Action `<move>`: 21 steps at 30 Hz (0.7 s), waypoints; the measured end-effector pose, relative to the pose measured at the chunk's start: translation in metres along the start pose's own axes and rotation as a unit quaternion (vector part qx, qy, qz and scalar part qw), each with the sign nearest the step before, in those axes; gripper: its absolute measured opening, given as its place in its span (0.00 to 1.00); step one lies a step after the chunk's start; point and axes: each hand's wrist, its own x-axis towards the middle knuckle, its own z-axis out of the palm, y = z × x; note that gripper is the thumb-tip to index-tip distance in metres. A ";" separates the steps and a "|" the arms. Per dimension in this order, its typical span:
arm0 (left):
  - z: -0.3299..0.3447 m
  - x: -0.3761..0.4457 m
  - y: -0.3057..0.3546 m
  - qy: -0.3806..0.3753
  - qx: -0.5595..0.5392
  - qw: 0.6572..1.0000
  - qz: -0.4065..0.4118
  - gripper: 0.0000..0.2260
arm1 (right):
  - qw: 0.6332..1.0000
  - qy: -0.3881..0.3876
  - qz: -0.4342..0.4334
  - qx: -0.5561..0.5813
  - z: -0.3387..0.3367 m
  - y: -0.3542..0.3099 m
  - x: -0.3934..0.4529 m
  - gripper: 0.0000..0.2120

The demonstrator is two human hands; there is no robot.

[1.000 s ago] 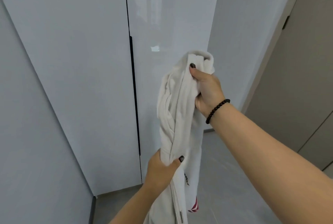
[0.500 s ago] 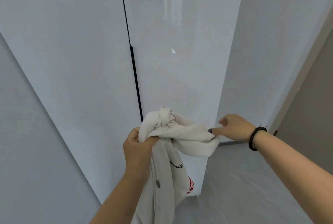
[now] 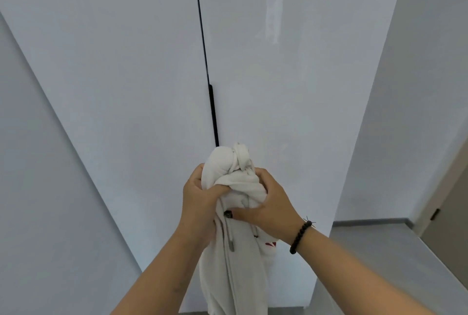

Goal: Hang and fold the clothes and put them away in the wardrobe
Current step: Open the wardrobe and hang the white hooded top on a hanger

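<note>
A white hooded garment (image 3: 238, 264) with drawstrings and a small red print hangs bunched in front of me. My left hand (image 3: 200, 200) grips its gathered top from the left. My right hand (image 3: 268, 203), with a black bead bracelet at the wrist, clasps the same bunch from the right, thumb across the front. The two hands touch around the cloth. Straight ahead stands the white wardrobe (image 3: 278, 99), both doors closed, with a black handle strip (image 3: 213, 114) along the gap between them.
A pale wall (image 3: 38, 188) runs close on the left. The grey floor (image 3: 367, 264) opens to the right of the wardrobe, and a beige door (image 3: 450, 213) stands at the far right.
My right hand has come in from the right and now clasps the bunched top beside my left hand. My view has tilted up along the wardrobe doors.
</note>
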 end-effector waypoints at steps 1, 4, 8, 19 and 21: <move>-0.006 0.008 0.001 -0.020 0.019 1.000 0.002 0.22 | 1.000 0.014 0.004 0.004 0.001 0.002 0.005 0.29; -0.026 0.037 0.010 -0.125 0.078 0.989 -0.017 0.25 | 0.998 0.051 0.009 0.030 0.004 0.006 0.021 0.25; -0.048 0.084 0.031 -0.242 0.148 0.958 -0.041 0.21 | 0.991 0.110 0.030 0.075 0.001 0.012 0.035 0.23; -0.014 0.177 0.009 0.003 0.436 0.891 0.125 0.14 | 0.982 0.166 0.054 0.073 -0.003 0.009 0.037 0.21; -0.007 0.182 0.002 0.042 0.489 0.853 0.180 0.13 | 0.982 0.169 0.056 0.063 -0.005 0.009 0.034 0.20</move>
